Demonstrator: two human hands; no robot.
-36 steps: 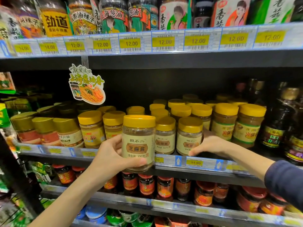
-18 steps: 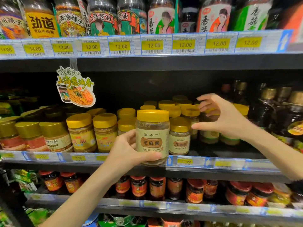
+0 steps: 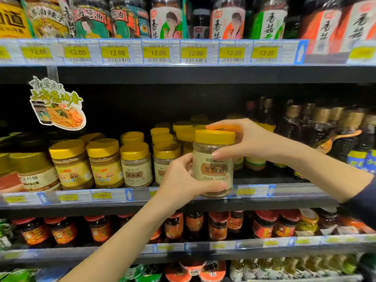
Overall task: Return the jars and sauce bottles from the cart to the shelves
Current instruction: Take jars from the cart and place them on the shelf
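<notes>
A sesame paste jar [image 3: 213,165] with a yellow lid and beige label is held upright in front of the middle shelf [image 3: 67,197]. My left hand [image 3: 183,180] grips its lower left side, thumb across the bottom front. My right hand [image 3: 246,140] holds the top, fingers curled over the lid and thumb pressed on the jar's right side. Matching yellow-lidded jars [image 3: 136,163] stand in rows on the shelf just left of and behind it.
Dark sauce bottles [image 3: 323,131] with gold caps fill the right of the middle shelf. The upper shelf carries big jars behind 12.00 price tags [image 3: 156,52]. Red-lidded chilli jars [image 3: 217,226] line the shelf below. A paper noodle sign [image 3: 57,104] hangs at upper left.
My right hand came back from the rear jars and took hold of the jar's lid. The jar moved right and up slightly, closer to the shelf.
</notes>
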